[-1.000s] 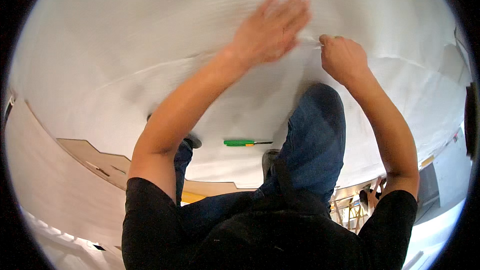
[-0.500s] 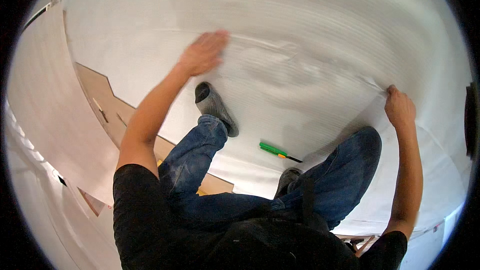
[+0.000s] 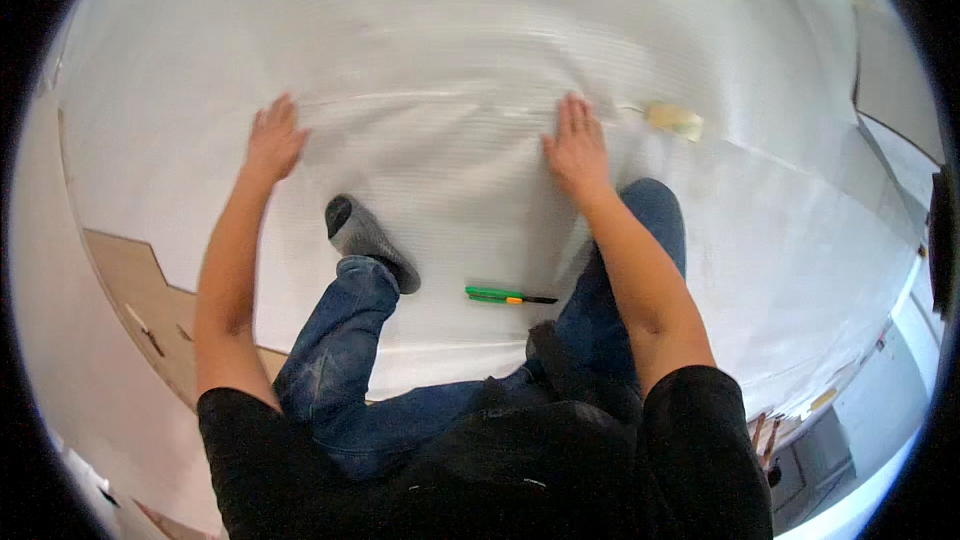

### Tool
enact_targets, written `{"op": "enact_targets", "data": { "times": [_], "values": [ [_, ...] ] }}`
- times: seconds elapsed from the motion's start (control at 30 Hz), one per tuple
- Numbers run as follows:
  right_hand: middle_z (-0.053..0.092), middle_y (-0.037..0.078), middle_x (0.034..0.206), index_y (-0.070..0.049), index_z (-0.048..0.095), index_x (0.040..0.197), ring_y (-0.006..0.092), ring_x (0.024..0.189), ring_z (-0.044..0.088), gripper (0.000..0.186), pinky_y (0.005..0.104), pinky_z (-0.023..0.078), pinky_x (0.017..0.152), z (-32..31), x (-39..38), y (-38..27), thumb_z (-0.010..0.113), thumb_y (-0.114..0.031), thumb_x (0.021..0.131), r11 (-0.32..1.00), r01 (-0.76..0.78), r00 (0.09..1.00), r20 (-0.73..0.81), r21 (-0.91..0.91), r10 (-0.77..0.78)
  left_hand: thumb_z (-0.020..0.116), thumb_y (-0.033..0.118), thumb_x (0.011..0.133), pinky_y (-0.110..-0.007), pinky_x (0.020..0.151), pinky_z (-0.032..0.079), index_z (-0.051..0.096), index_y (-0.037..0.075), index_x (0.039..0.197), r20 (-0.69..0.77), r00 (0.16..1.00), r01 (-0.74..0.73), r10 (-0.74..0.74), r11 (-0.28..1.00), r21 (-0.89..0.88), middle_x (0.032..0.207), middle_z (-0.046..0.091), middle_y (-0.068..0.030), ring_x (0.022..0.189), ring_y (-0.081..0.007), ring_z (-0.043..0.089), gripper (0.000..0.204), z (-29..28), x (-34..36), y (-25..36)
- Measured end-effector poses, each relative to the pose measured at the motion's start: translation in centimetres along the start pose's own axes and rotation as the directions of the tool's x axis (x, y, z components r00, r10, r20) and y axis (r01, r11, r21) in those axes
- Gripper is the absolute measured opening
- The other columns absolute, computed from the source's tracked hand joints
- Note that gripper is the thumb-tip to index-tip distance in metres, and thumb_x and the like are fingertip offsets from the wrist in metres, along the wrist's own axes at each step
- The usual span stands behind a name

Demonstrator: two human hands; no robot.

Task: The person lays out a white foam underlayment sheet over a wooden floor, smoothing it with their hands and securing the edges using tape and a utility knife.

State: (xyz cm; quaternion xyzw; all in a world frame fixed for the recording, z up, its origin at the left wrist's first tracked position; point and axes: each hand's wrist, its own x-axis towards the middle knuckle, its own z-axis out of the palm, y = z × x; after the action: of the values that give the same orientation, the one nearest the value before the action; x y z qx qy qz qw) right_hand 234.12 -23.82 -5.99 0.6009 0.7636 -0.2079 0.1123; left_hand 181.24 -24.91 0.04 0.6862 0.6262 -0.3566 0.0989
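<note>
Both hands flat, fingers spread, nothing held: left hand (image 3: 272,143) and right hand (image 3: 576,153) press white foam sheet (image 3: 470,50) on floor, along seam. Risks: sheet creeps or wrinkles under uneven push; knee lands on green utility knife (image 3: 505,295) just beside right leg.

We see a bright, evenly lit scene with soft, diffuse light and no single hard source that we can make out. The white ribbed foam sheet (image 3: 480,50) covering the floor is nearly washed out toward the top, its fine lines fading into glare. Shadows are faint: only a soft grey smudge beneath the grey-socked foot (image 3: 365,237) and along the right forearm (image 3: 640,270). Fisheye distortion bends straight seams toward the rim, and a black vignette rings the frame. Focus is reasonably sharp at centre, softer at the edges.
</note>
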Motion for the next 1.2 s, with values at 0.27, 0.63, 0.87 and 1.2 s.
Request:
{"op": "enact_targets", "data": {
  "times": [0.27, 0.63, 0.87, 1.2],
  "values": [
    [0.077, 0.019, 0.102, -0.003, 0.079, 0.096, 0.0377, 0.088, 0.074, 0.020, 0.0532, 0.059, 0.077, -2.1, -7.5, 1.8, 0.064, -0.015, 0.089, 0.992, 0.110, 0.990, 0.086, 0.060, -0.115, 0.043, 0.035, 0.111, -0.050, 0.122, 0.034, 0.046, 0.000, 0.151, 0.000, 0.995, 0.102, -0.102, 0.992, -0.079, 0.156, 0.050, -0.0192, 0.145, -0.0350, 0.047, 0.054, -6.9, -16.9, -8.2],
    [0.071, 0.016, 0.129, -0.008, 0.073, 0.127, 0.0385, 0.112, 0.069, 0.033, 0.0550, 0.058, 0.083, 15.9, -25.7, -11.5, 0.069, -0.015, 0.095, 0.664, 0.742, 0.563, 0.629, -0.098, -0.536, 0.051, 0.029, 0.109, -0.039, 0.112, 0.042, 0.053, -0.002, 0.148, 0.224, 0.930, 0.364, -0.292, 0.635, -0.681, 0.139, 0.064, -0.0200, 0.130, -0.0312, 0.058, 0.050, 4.0, -50.2, 3.8],
    [0.072, 0.012, 0.121, -0.010, 0.075, 0.121, 0.0366, 0.109, 0.068, 0.029, 0.0583, 0.056, 0.081, 10.8, -24.9, -11.1, 0.069, -0.014, 0.093, 0.682, 0.686, 0.666, 0.596, -0.252, -0.449, 0.056, 0.033, 0.108, -0.037, 0.110, 0.043, 0.053, -0.006, 0.146, 0.050, 0.962, 0.104, -0.268, 0.191, -0.976, 0.142, 0.064, -0.0195, 0.130, -0.0276, 0.059, 0.055, 2.5, -51.3, 3.8],
    [0.078, 0.012, 0.098, -0.012, 0.080, 0.102, 0.0316, 0.094, 0.075, 0.020, 0.0529, 0.053, 0.083, -4.7, -15.0, 7.0, 0.063, -0.020, 0.094, 0.903, 0.194, 0.944, -0.176, -0.383, -0.278, 0.070, 0.036, 0.098, -0.042, 0.108, 0.046, 0.051, -0.004, 0.149, 0.050, 0.984, 0.087, -0.172, 0.218, -0.972, 0.146, 0.060, -0.0179, 0.130, -0.0298, 0.057, 0.068, 3.9, -39.5, 16.8]
  ]
}}
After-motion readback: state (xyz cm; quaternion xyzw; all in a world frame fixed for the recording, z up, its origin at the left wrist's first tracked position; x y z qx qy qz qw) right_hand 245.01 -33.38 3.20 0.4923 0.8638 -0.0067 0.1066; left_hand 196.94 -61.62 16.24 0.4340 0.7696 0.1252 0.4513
